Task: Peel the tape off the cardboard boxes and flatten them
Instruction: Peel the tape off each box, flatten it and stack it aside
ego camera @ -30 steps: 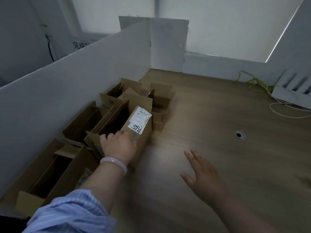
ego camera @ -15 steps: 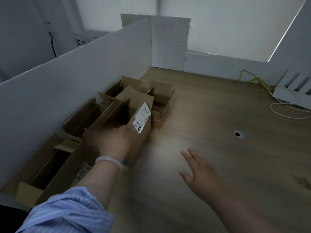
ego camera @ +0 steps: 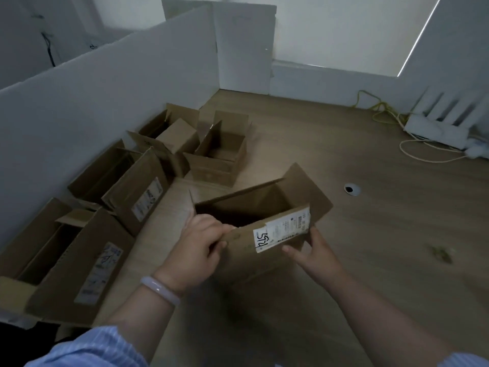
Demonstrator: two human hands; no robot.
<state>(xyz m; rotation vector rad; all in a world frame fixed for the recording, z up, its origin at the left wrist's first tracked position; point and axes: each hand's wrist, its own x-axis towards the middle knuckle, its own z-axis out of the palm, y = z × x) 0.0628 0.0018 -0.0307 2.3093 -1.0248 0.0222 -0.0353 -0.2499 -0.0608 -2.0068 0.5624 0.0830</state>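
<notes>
An open brown cardboard box (ego camera: 270,205) with a white shipping label (ego camera: 280,230) on its near side sits in front of me over the wooden table (ego camera: 370,247). My left hand (ego camera: 201,245) grips the box's near left edge, fingers curled over the rim. On the near right corner, below the label, my right hand (ego camera: 315,254) holds the box with fingers and thumb spread around it. The box's far flap stands up. No tape shows on it from here.
Several more open cardboard boxes (ego camera: 127,181) line the white partition (ego camera: 105,96) on the left, the nearest one (ego camera: 71,263) at the table's front left. A cable hole (ego camera: 352,188) lies right of the held box. Cables and a white power strip (ego camera: 434,131) sit at the far right.
My left hand pulled the labelled box out of the row on the left to the middle of the table. My right hand rose from the table and took its right corner.
</notes>
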